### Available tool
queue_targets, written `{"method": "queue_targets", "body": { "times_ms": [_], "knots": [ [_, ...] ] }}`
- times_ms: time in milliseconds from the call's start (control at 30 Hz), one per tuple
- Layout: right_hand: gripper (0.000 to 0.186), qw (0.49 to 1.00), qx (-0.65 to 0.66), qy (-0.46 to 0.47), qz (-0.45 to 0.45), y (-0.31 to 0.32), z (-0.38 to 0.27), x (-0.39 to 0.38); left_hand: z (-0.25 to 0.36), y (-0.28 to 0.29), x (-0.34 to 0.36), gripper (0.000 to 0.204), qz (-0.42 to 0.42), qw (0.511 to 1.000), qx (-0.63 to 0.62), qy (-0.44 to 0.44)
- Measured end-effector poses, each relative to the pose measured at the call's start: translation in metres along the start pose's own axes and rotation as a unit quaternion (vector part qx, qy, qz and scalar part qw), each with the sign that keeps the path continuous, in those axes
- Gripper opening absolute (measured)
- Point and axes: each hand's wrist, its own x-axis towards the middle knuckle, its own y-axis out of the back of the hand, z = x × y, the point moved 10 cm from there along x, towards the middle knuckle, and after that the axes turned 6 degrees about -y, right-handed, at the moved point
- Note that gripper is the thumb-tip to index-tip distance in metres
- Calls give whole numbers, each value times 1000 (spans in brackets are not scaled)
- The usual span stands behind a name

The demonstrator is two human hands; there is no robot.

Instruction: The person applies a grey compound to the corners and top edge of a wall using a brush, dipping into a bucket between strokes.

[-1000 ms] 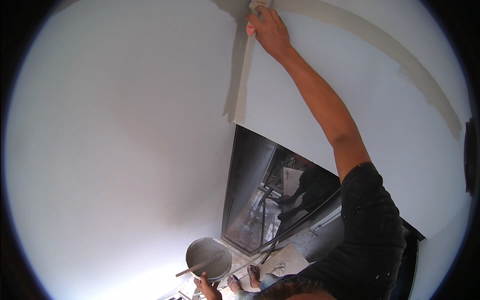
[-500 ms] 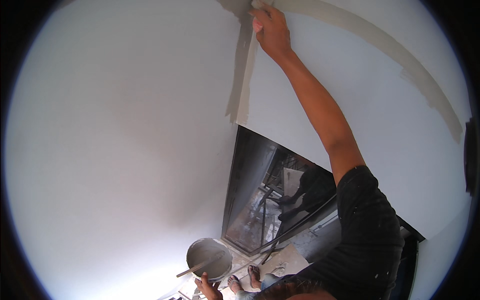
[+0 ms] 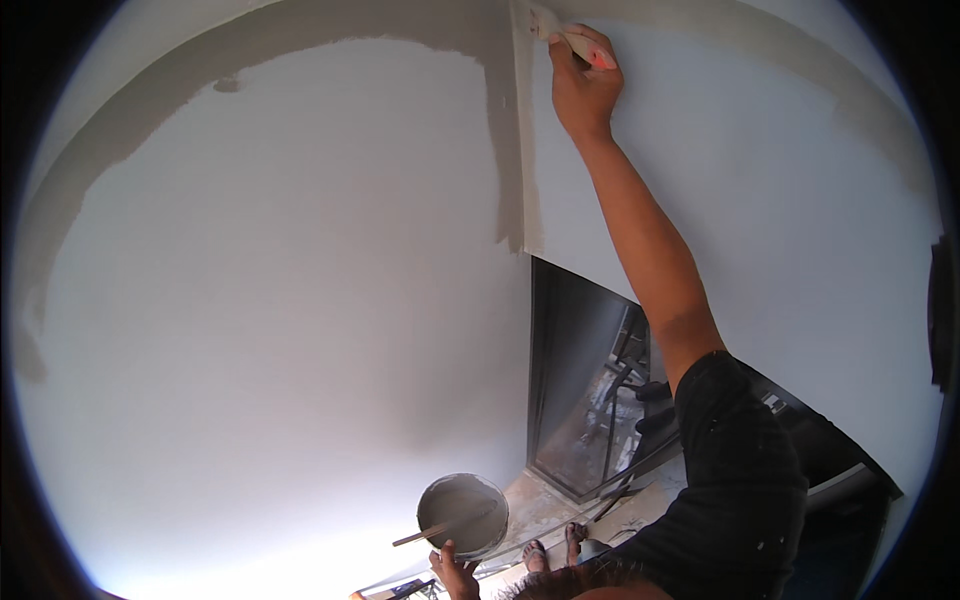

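High up, by the corner where two walls meet, my right hand (image 3: pixel 588 95) grips a paintbrush (image 3: pixel 577 44) with a pale handle and a pinkish-red end. Its bristles rest against the wall near the top of the corner. Low down, my left hand (image 3: pixel 455 574) holds a round bucket (image 3: pixel 424 500) by its near rim, thumb over the edge. Thick grey coating (image 3: pixel 470 498) fills part of it. A wooden stick (image 3: pixel 415 536) leans in the bucket, its far end sunk in the coating. Grey bands (image 3: pixel 508 170) run down both sides of the corner and along the walls' upper edge.
A dark-framed glass opening (image 3: pixel 580 390) with reflections lies below the right wall. My feet in sandals (image 3: pixel 537 556) stand on a pale, stained surface beneath. The pale left wall (image 3: pixel 280 260) rises close beside the bucket.
The view has turned left, showing more of the grey band on the left wall. My right hand has tilted, and the brush handle now points to the right. The bucket stays in my left hand.
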Motion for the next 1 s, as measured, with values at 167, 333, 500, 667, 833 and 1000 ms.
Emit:
{"method": "queue_targets", "body": {
  "times_ms": [167,333,500,667,833,1000],
  "knots": [
    [17,998,-50,-10,34,2,13,16,16,-3,-15,70,17,1000,13,-19],
    [16,998,-41,4,44,3,30,23,23,-6,-23,70,24,999,17,-26],
    [21,993,-71,96,23,-5,29,32,26,-9,-31,70,60,996,23,-62],
    [14,979,-184,76,-35,-18,10,25,46,-30,-55,65,84,994,34,-69],
    [17,943,-259,-115,-175,0,24,-18,47,-37,-56,62,71,996,13,-53],
    [16,955,-239,40,-171,-20,-9,25,54,-45,-54,64,22,998,20,-56]
  ]
}}
